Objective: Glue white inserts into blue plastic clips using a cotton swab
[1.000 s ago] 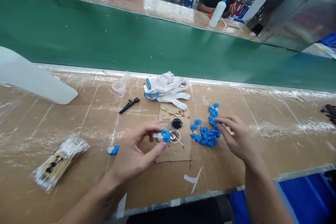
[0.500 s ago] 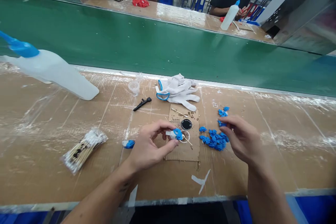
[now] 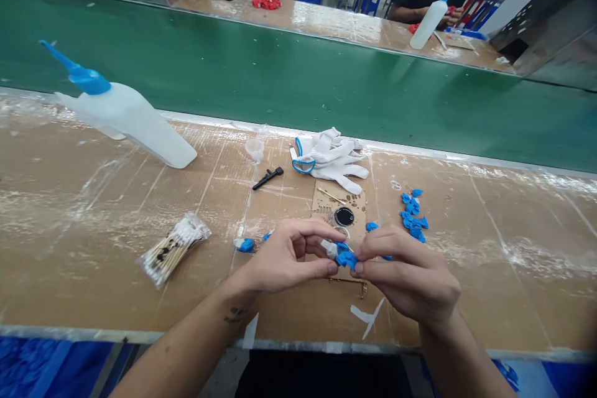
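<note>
My left hand pinches a small part with a translucent white end and a blue end. Fingertips of my right hand are closed on a small blue piece, which meets the left-hand part; where they touch is partly hidden. More small blue pieces lie beyond my right hand, some covered by it. A blue-and-white part rests left of my left hand. Past my fingers, a small round pot of black liquid and a cotton swab sit on a cardboard piece.
A bag of cotton swabs and a white bottle with blue nozzle are at left. White gloves, a black plastic part and a clear cup lie ahead. Beyond runs a green belt; two people sit across it.
My right hand has moved left from the blue pieces, bringing one to the part in my left hand. The view has shifted, so the table things appear farther right.
</note>
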{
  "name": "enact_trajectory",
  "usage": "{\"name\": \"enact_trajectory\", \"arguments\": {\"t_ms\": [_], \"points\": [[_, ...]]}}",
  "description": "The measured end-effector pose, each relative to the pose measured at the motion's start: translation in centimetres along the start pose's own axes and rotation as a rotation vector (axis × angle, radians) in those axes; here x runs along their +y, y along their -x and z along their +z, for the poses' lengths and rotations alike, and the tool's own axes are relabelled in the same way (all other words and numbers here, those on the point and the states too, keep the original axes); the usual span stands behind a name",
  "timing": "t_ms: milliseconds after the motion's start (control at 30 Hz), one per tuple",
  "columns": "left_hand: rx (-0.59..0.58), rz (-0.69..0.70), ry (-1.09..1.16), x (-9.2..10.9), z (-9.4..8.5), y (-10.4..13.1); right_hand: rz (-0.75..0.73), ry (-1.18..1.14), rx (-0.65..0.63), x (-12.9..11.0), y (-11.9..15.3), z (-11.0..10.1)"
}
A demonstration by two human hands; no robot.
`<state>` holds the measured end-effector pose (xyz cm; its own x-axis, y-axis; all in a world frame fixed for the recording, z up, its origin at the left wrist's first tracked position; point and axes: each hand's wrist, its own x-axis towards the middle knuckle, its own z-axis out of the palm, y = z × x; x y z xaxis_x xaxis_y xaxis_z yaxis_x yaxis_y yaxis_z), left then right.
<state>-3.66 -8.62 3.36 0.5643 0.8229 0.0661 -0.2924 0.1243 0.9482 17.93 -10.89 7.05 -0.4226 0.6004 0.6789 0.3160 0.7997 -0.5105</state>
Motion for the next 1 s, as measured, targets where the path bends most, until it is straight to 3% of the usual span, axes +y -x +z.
{"name": "enact_trajectory", "arguments": {"t_ms": [133,300,367,433,567,667,800,1000], "points": [[-0.075,-0.063,-0.014,0.4,-0.2,0.0,-0.056,-0.016,-0.072,0.1,0.3,0.0],[-0.026,-0.059,-0.067,0.3,-0.1,-0.1,-0.041,-0.04,-0.22,0.2,0.7,-0.5],[0.002,-0.026,-0.065,0.3,0.2,-0.1,-0.017,-0.03,-0.221,-0.1,0.9,-0.6],[0.056,0.074,-0.103,0.3,0.5,0.1,0.064,-0.01,-0.149,-0.6,1.3,-0.3],[0.121,0.383,-0.277,0.5,1.1,0.7,0.304,-0.072,0.118,-1.9,2.2,1.3],[0.105,0.55,-0.357,0.5,1.4,1.3,0.425,-0.186,0.151,-2.7,2.5,2.1],[0.132,0.629,-0.415,0.5,2.2,2.2,0.471,-0.361,0.143,-3.5,2.1,2.2],[0.13,0.693,-0.492,1.0,2.8,2.3,0.476,-0.52,0.231,-3.7,1.8,2.2]]}}
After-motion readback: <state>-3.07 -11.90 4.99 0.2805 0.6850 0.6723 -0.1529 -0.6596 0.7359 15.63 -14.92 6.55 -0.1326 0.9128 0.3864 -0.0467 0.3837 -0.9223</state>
